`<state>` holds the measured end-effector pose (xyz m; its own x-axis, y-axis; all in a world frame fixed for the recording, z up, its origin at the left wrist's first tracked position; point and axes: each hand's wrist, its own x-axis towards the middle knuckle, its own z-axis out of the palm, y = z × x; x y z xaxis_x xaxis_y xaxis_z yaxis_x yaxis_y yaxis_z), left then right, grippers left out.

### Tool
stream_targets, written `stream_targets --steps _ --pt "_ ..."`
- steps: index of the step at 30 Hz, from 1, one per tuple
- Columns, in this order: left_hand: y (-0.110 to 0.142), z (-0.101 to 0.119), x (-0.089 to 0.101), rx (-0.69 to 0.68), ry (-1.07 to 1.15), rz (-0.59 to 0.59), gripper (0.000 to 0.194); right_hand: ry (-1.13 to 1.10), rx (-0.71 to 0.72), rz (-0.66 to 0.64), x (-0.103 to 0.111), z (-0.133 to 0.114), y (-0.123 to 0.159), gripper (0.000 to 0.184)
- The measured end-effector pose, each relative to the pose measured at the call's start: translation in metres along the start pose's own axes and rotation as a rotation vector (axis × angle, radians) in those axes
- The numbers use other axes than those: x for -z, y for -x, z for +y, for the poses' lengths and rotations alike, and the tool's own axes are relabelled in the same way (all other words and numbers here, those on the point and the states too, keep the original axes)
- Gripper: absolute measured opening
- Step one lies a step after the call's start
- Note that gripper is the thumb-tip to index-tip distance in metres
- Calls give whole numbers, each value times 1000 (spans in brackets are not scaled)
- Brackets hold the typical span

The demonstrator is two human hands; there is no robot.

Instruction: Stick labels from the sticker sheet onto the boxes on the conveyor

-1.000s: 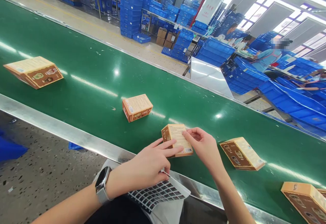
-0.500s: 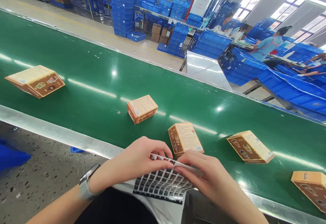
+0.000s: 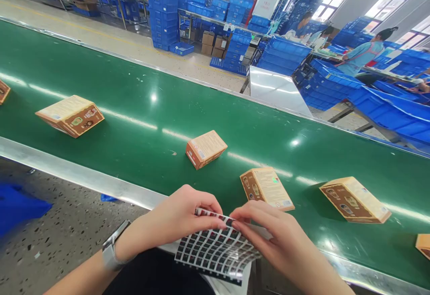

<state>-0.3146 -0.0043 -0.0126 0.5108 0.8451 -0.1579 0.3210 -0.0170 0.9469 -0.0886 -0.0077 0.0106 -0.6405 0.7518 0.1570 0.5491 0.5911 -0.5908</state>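
Observation:
A glossy sheet of small dark square stickers (image 3: 210, 252) in a white grid bends over my lap at the belt's near edge. My left hand (image 3: 181, 210), with a watch on its wrist, pinches the sheet's upper left edge between thumb and fingers. At the upper right edge of the same sheet, my right hand (image 3: 268, 225) has thumb and forefinger closed together. Whether a loose sticker is between those fingertips is too small to make out. Just beyond the right hand lies a brown and cream carton (image 3: 270, 187) on the green conveyor belt (image 3: 134, 156).
More cartons sit spaced along the belt: one in the middle (image 3: 206, 149), one at left (image 3: 72, 116), one at right (image 3: 356, 198). A metal rail (image 3: 83, 172) borders the near side. Across the belt are stacked blue crates (image 3: 163, 13) and a seated person (image 3: 364, 55).
The cartons have travelled rightward along the belt, and another has appeared at the left edge. Both hands stay at the sticker sheet, whose face now shows more.

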Motion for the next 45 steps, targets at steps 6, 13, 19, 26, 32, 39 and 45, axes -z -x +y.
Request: stream_targets --steps 6,13,19,26,32,39,45 --pt "-3 -2 0 158 109 86 17 238 195 172 -9 2 1 19" --pt "-5 -5 1 152 139 148 24 325 296 346 -23 8 1 25" --pt "2 -16 5 232 141 116 24 -140 -7 371 -5 46 -37 11" --pt "18 -12 1 -105 70 -53 5 -358 -441 205 -14 113 -92 95" --pt "12 -18 1 -321 -399 -13 10 -589 -218 -135 -12 94 -85 87" --pt "2 -36 -13 -384 -550 -8 14 -817 -624 744 -45 69 -47 40" --pt "0 -32 -18 -439 -597 -19 16 -1059 -790 973 -68 42 -35 39"
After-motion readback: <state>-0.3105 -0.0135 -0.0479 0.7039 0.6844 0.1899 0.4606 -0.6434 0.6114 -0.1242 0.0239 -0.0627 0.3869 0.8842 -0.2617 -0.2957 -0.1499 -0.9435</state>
